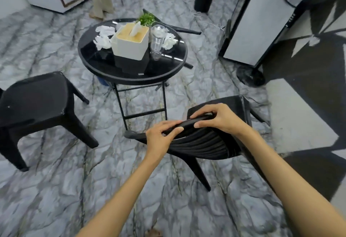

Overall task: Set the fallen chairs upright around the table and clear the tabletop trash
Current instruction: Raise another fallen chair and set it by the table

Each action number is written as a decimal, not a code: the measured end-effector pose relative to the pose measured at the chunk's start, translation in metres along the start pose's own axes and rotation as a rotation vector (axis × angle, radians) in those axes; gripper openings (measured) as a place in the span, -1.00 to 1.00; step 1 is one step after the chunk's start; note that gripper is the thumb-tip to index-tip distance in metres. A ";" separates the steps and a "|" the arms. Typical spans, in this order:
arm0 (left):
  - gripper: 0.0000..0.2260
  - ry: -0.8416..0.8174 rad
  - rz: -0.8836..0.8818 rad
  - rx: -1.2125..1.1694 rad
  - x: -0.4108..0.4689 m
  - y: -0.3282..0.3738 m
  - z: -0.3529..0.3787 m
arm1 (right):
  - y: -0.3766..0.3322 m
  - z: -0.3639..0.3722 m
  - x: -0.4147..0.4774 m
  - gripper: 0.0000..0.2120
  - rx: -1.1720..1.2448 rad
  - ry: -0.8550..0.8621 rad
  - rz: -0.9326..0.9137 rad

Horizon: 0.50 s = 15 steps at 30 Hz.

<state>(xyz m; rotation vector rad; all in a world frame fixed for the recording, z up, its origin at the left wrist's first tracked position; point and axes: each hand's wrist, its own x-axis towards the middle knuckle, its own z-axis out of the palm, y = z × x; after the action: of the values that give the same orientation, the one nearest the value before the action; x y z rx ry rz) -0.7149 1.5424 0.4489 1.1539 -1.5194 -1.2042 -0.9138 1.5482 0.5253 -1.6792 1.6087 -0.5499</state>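
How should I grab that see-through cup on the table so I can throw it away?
Grip the clear plastic cup around its middle, coming from the near right side. It stands upright and seems to hold a crumpled tissue, so a sideways hold should keep that inside. The tissue box crowds its left; the right looks more open.

Two bare arms, long and thin, with no sleeves down to the wrists. Left hand [161,135] bare: no glove, no ring, no watch, no band. Right hand [219,118] bare too, with short, clean nails on the fingers [201,124]. Nothing worn on either wrist. Smooth forearms, no marks or drawings. No other part of the body in sight.
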 end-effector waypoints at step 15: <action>-0.69 -0.410 -0.040 0.067 -0.024 0.068 0.076 | 0.049 -0.062 -0.093 -0.79 0.118 0.279 0.066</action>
<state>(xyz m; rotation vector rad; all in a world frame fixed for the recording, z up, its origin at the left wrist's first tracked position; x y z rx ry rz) -0.7933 1.5881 0.5015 1.0254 -1.8573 -1.4927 -1.0036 1.6280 0.5446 -1.5076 1.7819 -0.8588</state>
